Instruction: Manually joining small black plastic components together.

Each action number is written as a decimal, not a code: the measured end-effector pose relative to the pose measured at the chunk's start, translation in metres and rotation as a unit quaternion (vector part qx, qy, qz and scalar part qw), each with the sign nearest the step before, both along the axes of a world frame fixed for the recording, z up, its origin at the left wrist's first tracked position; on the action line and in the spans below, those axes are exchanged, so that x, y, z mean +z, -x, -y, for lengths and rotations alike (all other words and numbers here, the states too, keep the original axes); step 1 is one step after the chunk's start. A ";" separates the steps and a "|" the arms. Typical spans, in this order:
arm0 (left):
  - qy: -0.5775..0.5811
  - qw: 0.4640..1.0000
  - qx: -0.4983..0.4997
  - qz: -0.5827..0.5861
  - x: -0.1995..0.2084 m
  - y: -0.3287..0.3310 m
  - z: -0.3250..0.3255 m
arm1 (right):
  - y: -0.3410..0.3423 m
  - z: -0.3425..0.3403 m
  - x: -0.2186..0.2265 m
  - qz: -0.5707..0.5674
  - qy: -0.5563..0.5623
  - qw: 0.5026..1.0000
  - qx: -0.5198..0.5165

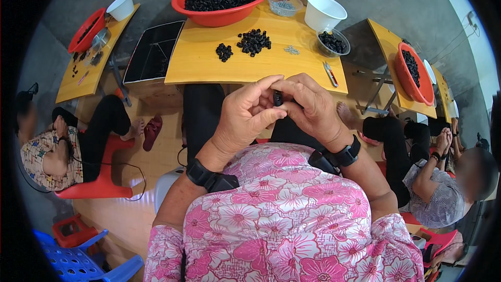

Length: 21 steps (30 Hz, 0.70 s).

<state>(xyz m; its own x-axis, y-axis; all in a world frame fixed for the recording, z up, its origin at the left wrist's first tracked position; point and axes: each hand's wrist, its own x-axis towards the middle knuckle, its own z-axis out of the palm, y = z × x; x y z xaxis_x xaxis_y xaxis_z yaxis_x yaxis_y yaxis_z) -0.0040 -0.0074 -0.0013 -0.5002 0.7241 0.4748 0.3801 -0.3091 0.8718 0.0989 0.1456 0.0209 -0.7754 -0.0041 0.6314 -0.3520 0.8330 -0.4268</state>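
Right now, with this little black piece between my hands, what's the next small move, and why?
Perhaps turn the black piece slightly between your left hand and right hand: both hands meet around it and cover part of its surface, so a small turn might reveal the hidden side.

No legible text, labels, brands, numbers or signs on any thing in view.
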 end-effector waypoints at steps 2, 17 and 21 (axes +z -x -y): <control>-0.012 0.985 -0.045 0.167 0.001 -0.004 0.001 | -0.001 0.002 0.005 0.009 -0.015 1.000 -0.015; 0.036 0.991 0.021 0.127 0.000 -0.001 0.002 | 0.002 -0.004 0.000 0.024 0.138 0.990 0.004; 0.045 0.994 0.029 0.099 -0.001 0.000 0.001 | 0.001 -0.002 -0.003 0.077 0.256 0.964 -0.006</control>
